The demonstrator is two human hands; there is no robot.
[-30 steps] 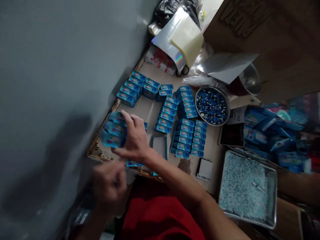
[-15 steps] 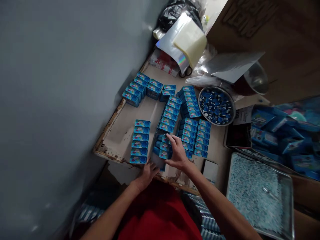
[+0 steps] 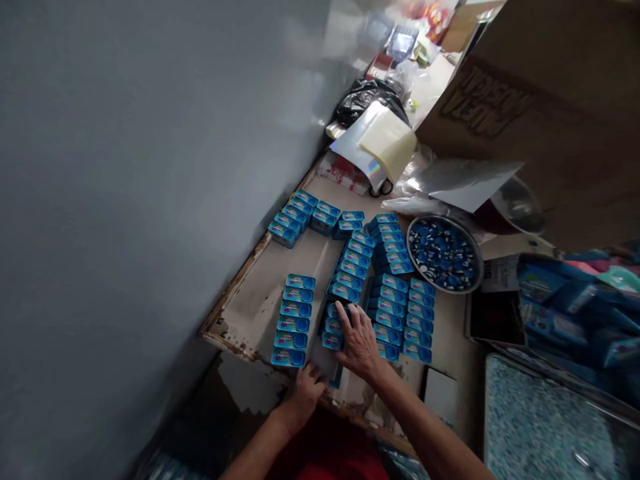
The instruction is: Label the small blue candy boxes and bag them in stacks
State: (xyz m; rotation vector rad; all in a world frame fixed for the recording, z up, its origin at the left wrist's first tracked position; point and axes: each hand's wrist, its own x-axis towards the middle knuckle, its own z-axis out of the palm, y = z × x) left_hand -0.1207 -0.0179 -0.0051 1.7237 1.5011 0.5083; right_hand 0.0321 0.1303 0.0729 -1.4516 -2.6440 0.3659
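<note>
A narrow open box [image 3: 324, 360], dark blue at its near end, lies at the front of the table with a short row of small blue packs [image 3: 333, 341] inside. My right hand [image 3: 361, 343] spans this row, index finger at its far end and thumb near its close end; part of the packs is hidden under it. At the box's near left corner, my left hand [image 3: 306, 392] has its fingers curled against the edge. Another filled box [image 3: 345, 292] stands just beyond. To the left is a separate row of blue packs [image 3: 293, 324].
More blue packs [image 3: 390, 317] stand in rows on the right. A round metal bowl [image 3: 483, 263] holds blue-and-white pieces. Further right are a carton [image 3: 500, 320] of blue packages and a tray [image 3: 487, 413] of pale blue bits. A grey wall [image 3: 150, 167] borders the left.
The view has tilted up, so the table and hands sit lower in the picture. My right hand's fingers reach further over the packs. My left hand stays at the box's near corner.
</note>
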